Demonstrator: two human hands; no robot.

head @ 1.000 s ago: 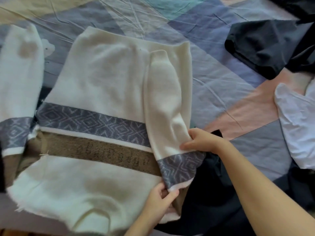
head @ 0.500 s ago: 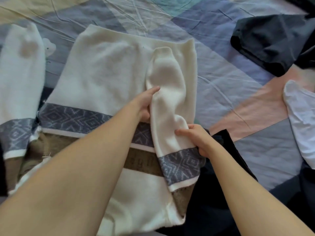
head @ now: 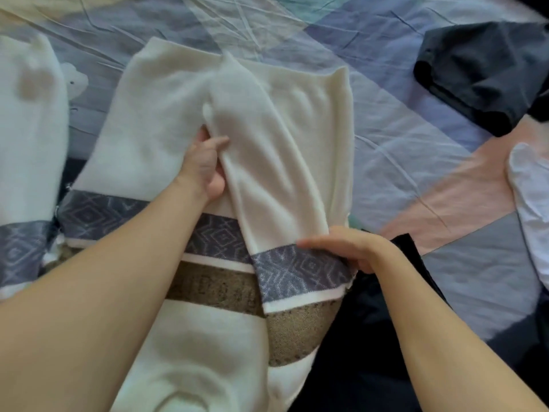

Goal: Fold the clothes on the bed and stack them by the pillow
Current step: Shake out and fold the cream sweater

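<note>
Fingers [head: 315, 242] of the right hand [head: 353, 248] lay flat and close together across the folded sleeve [head: 267, 179], pressing its grey patterned cuff band [head: 300, 273] down, with the thumb tucked under the sleeve's right edge so the cloth was pinched lightly between thumb and fingers. Both bare forearms reached in from the near edge, the left one crossing over the lower part of the cream sweater [head: 154, 138]. Nearest the camera, that sweater's white body and brown band [head: 214, 288] lay flat on the bed [head: 401, 120], with a dark garment [head: 365, 337] spread just beside it on the right, under the right wrist. Farther in, the left hand [head: 203, 168] was curled around the left edge of the folded sleeve, its fingers closed on the fabric and partly hidden beneath it. The sleeve ran up the middle of the sweater's body, tilted slightly left toward its far end. The sweater's other sleeve [head: 29, 123] stretched out flat to the left, apart from the body, showing the same grey band. On the right side, a white garment [head: 531, 203] lay near the frame's edge, and beyond it a black garment [head: 481, 72] sat crumpled at the far right. The patchwork cover of the bed, in blue, pink, grey and pale green panels, was creased around all of them. The frame was somewhat blurred.
</note>
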